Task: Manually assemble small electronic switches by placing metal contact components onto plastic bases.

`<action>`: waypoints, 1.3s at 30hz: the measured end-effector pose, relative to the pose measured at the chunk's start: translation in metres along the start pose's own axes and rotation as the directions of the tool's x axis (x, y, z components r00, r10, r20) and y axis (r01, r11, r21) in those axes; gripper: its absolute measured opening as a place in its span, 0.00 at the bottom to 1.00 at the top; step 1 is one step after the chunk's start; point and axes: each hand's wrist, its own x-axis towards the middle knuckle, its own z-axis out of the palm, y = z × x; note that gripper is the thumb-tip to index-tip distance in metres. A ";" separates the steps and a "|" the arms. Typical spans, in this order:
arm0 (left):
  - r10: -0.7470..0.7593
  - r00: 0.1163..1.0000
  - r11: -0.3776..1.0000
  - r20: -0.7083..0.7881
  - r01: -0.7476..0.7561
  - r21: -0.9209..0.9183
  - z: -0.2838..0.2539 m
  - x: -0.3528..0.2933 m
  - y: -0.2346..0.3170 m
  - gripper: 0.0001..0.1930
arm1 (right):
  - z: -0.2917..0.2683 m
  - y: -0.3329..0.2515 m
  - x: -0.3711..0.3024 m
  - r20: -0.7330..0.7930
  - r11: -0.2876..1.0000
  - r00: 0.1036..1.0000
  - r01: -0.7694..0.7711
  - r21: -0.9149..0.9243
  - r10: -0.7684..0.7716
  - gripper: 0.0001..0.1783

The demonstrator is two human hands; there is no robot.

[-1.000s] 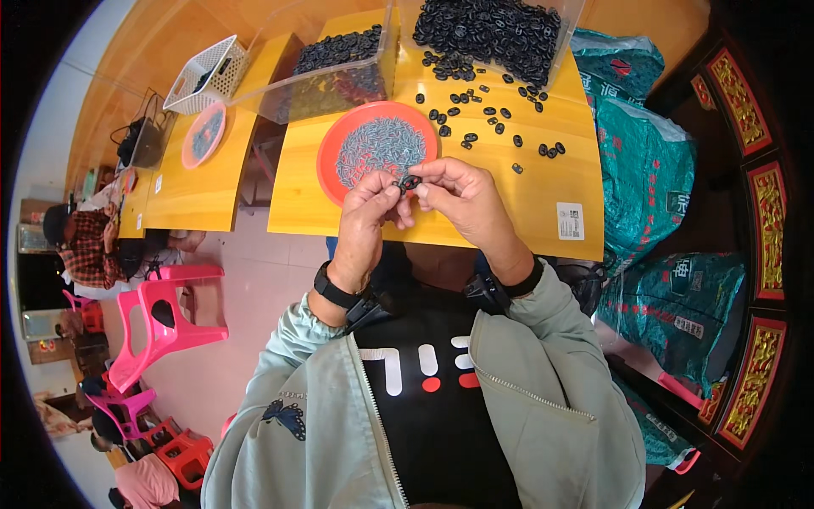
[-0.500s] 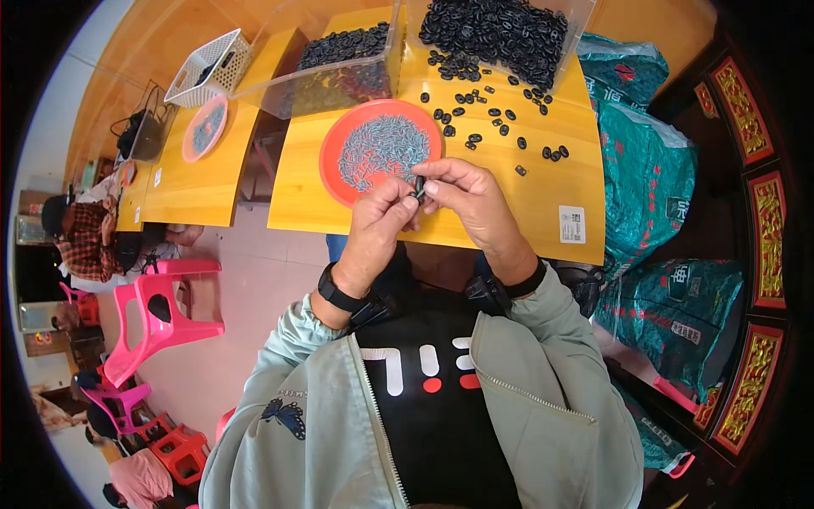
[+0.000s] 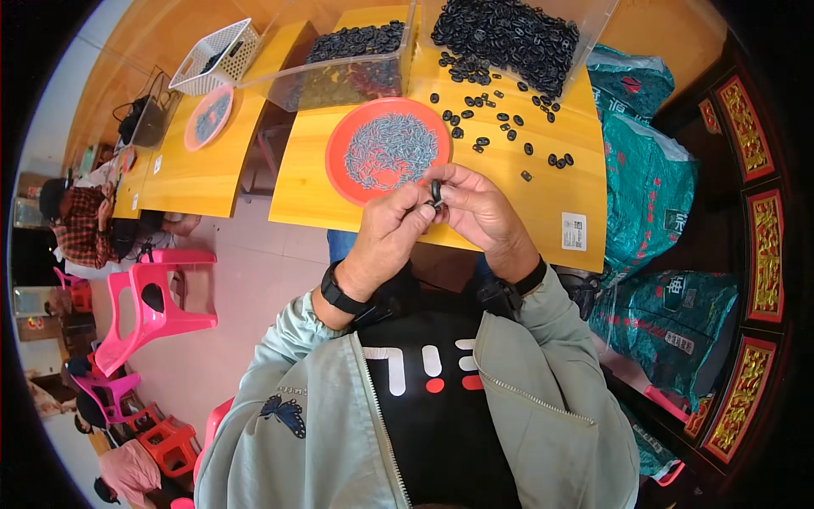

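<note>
Close together over the table's near edge, my two hands meet at a small black oval part (image 3: 436, 190). My right hand (image 3: 482, 214) pinches this part upright between thumb and fingers. The fingers of my left hand (image 3: 392, 227) are closed at its lower end, where something small shows between the fingertips, too small to make out. Just beyond my hands lies a red round plate (image 3: 337, 174) with a heap of small grey screw-like metal pieces (image 3: 392, 146). Several more black oval parts (image 3: 482, 142) are scattered to the right of the plate.
Clear plastic bins (image 3: 405, 69) of black parts stand at the far side of the yellow table (image 3: 543, 212). Green woven sacks (image 3: 649, 195) line the right. Leftward are another table with a pink plate (image 3: 193, 136), a white basket (image 3: 182, 81), pink stools (image 3: 161, 310) and other people.
The whole view has shifted slightly. My hands stay together at the black part, which now stands more plainly upright between my right fingers.
</note>
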 end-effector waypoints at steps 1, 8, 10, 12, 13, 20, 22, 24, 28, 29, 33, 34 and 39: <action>-0.001 1.000 1.000 0.009 0.001 0.012 -0.001 0.000 0.000 0.04 | 0.002 0.000 0.000 0.000 1.000 1.000 -0.002 0.000 0.002 0.16; -0.141 0.990 0.981 0.020 0.142 -0.131 -0.004 -0.001 -0.010 0.04 | 0.014 0.005 0.004 -0.194 0.972 0.965 0.140 -0.188 -0.176 0.09; -0.163 0.986 0.973 0.027 0.165 -0.164 -0.006 -0.001 -0.011 0.04 | 0.014 0.005 0.004 -0.224 0.947 0.949 0.152 -0.284 -0.220 0.08; -0.185 0.982 0.963 0.032 0.188 -0.195 -0.008 -0.001 -0.011 0.05 | 0.011 0.004 0.003 -0.234 0.916 0.946 0.124 -0.382 -0.225 0.05; -0.193 0.981 0.960 0.010 0.191 -0.203 -0.008 -0.001 -0.010 0.05 | 0.011 0.004 0.003 -0.234 0.916 0.946 0.124 -0.381 -0.225 0.05; -0.229 0.972 0.946 -0.046 0.211 -0.246 -0.007 0.001 -0.011 0.06 | 0.011 0.002 0.003 -0.290 0.956 0.941 0.094 -0.278 -0.176 0.03; -0.258 0.964 0.939 -0.059 0.236 -0.249 -0.008 0.002 -0.014 0.06 | 0.011 0.002 0.004 -0.330 0.969 0.929 0.093 -0.227 -0.167 0.03; -0.288 0.955 0.932 -0.072 0.262 -0.252 -0.008 0.002 -0.016 0.06 | 0.011 0.003 0.006 -0.377 0.974 0.911 0.096 -0.205 -0.169 0.03; -0.313 0.943 0.922 -0.112 0.274 -0.273 -0.008 0.005 -0.020 0.06 | 0.010 0.006 0.007 -0.390 0.961 0.904 0.074 -0.267 -0.178 0.04; -0.319 0.940 0.922 -0.120 0.279 -0.269 -0.008 0.005 -0.020 0.06 | 0.009 0.007 0.007 -0.388 0.961 0.905 0.069 -0.268 -0.174 0.04; -0.324 0.937 0.928 -0.134 0.288 -0.235 -0.008 0.005 -0.021 0.07 | 0.009 0.011 0.008 -0.397 0.961 0.904 0.052 -0.270 -0.160 0.04; -0.316 0.938 0.932 -0.143 0.279 -0.233 -0.007 0.005 -0.020 0.07 | 0.010 0.011 0.008 -0.397 0.961 0.904 0.051 -0.270 -0.160 0.04; -0.305 0.937 0.938 -0.169 0.264 -0.224 -0.007 0.006 -0.021 0.08 | 0.015 0.013 0.009 -0.394 0.946 0.899 0.061 -0.318 -0.191 0.04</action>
